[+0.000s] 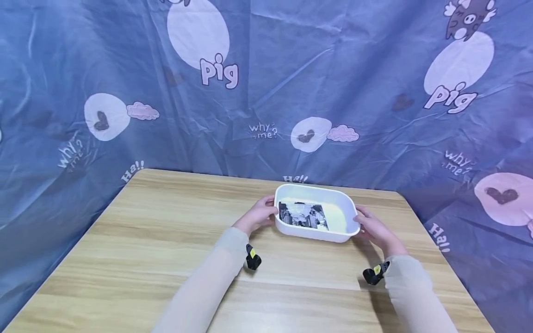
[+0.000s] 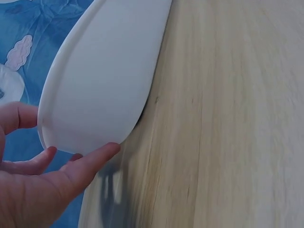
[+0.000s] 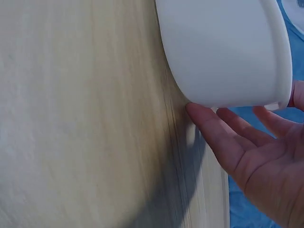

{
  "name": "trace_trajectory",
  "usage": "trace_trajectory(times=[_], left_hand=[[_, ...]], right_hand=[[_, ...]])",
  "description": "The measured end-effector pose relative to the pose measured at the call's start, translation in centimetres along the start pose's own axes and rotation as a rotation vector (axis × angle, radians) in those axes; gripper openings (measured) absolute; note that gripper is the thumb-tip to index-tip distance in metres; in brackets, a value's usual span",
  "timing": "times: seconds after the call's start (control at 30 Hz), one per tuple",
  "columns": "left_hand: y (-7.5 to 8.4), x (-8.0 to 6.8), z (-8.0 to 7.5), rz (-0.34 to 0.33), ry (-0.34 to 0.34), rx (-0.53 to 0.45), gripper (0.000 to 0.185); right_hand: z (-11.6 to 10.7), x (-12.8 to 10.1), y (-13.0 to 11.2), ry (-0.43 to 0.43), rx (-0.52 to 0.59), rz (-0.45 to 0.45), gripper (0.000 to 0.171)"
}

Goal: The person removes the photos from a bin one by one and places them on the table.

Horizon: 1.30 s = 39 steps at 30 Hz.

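Gripping 1 white tub [image 1: 312,233] between left hand [image 1: 258,214] and right hand [image 1: 376,229], with 1 black-and-white print [image 1: 303,216] inside, nearer left.

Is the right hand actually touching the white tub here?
Touching. The right wrist view shows it: the right hand has its fingertips against the white tub, with no gap at the contact.

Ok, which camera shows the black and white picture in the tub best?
The head view: it looks down into the white tub, so the picture shows inside it. Neither wrist view shows any of the picture, only the tub's outside, which hides its contents.
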<state>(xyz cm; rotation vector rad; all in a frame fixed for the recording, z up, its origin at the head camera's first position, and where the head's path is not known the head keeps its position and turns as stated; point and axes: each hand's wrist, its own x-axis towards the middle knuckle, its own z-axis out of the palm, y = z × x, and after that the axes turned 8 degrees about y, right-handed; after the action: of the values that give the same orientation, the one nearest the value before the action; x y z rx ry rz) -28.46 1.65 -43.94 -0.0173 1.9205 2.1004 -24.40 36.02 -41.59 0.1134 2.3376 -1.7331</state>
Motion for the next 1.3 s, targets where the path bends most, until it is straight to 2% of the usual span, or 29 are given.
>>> trace_trajectory(times=[0.13,0.27,0.47,0.63,0.8,1.07,1.3], left_hand=[[-0.1,-0.4,-1.2,-0.02,-0.004,-0.021,0.076],[0.0,-1.4,-2.9,-0.045,-0.007,-0.031,0.076],[0.7,-3.8,-6.3,-0.11,-0.036,-0.059,0.077],[0.3,-6.1,-9.2,-0.103,-0.08,-0.051,0.079],[-0.3,-9.1,-11.5,-0.108,-0.073,-0.051,0.08],[-0.9,-13.3,-13.6,-0.071,-0.064,-0.019,0.086],[-1.2,-15.1,-14.6,-0.033,-0.097,-0.017,0.088]], right_hand=[[0.8,-0.2,-0.1,-0.028,0.039,0.001,0.068],[2.0,-0.5,-0.3,-0.057,0.071,0.004,0.071],[4.8,-1.3,-0.8,-0.086,0.117,0.009,0.073],[7.7,-2.2,-0.9,-0.104,0.159,0.018,0.073],[10.5,-3.6,-0.8,-0.109,0.143,0.014,0.072],[13.6,-5.6,-1.1,-0.108,0.092,0.003,0.071],[15.1,-7.4,-1.8,-0.051,0.094,0.03,0.069]])
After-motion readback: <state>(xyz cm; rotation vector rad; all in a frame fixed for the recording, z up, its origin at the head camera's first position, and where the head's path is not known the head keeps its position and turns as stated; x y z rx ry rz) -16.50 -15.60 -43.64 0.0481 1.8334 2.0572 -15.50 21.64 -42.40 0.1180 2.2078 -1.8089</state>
